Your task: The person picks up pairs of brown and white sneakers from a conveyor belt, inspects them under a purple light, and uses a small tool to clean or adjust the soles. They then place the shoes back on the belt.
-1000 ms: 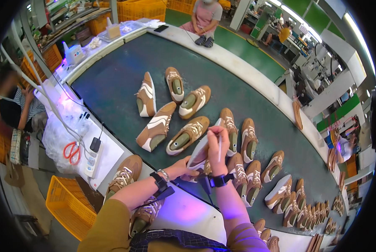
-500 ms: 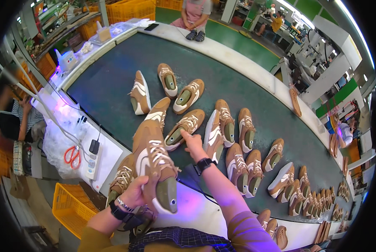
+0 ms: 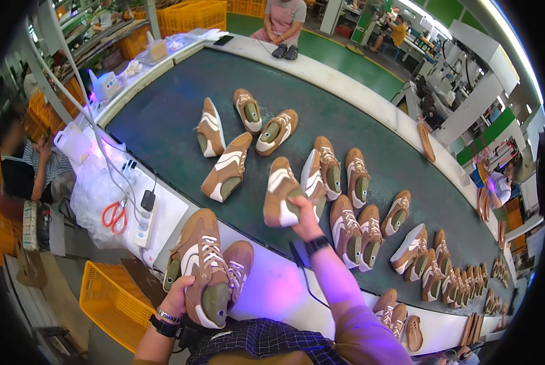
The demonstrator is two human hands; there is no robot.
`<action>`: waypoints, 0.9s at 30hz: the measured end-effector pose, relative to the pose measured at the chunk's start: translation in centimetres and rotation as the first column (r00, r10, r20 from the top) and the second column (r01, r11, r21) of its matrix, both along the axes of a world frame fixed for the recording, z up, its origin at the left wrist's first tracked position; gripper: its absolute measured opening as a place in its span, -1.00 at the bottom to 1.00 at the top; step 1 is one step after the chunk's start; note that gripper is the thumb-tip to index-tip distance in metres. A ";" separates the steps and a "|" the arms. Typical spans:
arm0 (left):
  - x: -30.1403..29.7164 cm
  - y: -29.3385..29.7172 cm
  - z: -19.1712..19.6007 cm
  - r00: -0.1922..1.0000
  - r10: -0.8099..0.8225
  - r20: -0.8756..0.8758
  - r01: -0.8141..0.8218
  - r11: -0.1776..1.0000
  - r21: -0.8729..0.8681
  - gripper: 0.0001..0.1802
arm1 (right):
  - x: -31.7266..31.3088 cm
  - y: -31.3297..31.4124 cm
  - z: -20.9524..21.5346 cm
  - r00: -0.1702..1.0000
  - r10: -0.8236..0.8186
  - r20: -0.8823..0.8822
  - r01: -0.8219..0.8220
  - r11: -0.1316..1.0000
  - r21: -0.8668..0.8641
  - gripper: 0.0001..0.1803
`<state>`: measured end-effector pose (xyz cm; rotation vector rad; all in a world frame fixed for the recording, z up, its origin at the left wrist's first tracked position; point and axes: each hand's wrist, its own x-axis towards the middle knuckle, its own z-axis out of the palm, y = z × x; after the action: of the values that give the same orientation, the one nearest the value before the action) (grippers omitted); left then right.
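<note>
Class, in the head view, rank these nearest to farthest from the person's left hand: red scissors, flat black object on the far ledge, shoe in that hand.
1. Shoe, gripped in the left hand.
2. Red scissors, on the left beside the power strip.
3. Flat black object, on the far white ledge.

My right hand [image 3: 304,219], with a shoe [image 3: 278,188] in its grip, had a bare strip of green table [image 3: 257,188] on its left, bounded by four loosely grouped shoes [image 3: 226,168]. Close on its right, a tight bunch of shoes [image 3: 344,230] blocked any low sideways pass. Beyond both groups, open surface ran toward the far white edge [image 3: 345,97]. Nearer me, the lit ledge [image 3: 275,283] offered room, though a black cable [image 3: 309,286] crossed it and two shoes [image 3: 239,267] flanked my left hand's [image 3: 178,297] shoe [image 3: 200,261].
</note>
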<state>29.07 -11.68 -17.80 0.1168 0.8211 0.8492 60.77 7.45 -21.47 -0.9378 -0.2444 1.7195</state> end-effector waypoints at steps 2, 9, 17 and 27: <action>0.4 0.2 0.2 0.999 -0.014 -0.046 0.015 1.000 0.015 -0.43 | 2.8 -5.1 1.0 0.988 0.104 0.117 -0.099 0.994 -0.045 -0.69; -0.1 2.9 -1.2 0.991 -0.131 -0.031 0.127 0.987 -0.102 -0.50 | 3.6 -19.4 3.3 0.674 0.498 0.546 -0.435 0.864 -0.252 -0.42; -0.9 1.8 0.8 0.701 -0.153 -0.696 0.225 0.974 0.013 -0.56 | 6.9 -4.0 -2.6 0.136 -0.073 0.988 0.072 0.995 0.064 -0.21; 2.3 0.1 7.9 0.068 0.511 -0.857 0.483 0.735 0.476 -0.76 | 7.9 1.1 -5.2 0.641 0.012 0.768 0.074 0.994 -0.077 -0.30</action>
<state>31.36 -11.55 -9.91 1.6603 1.8257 1.0031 68.69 8.56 -26.70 -1.7229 -0.7011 1.2014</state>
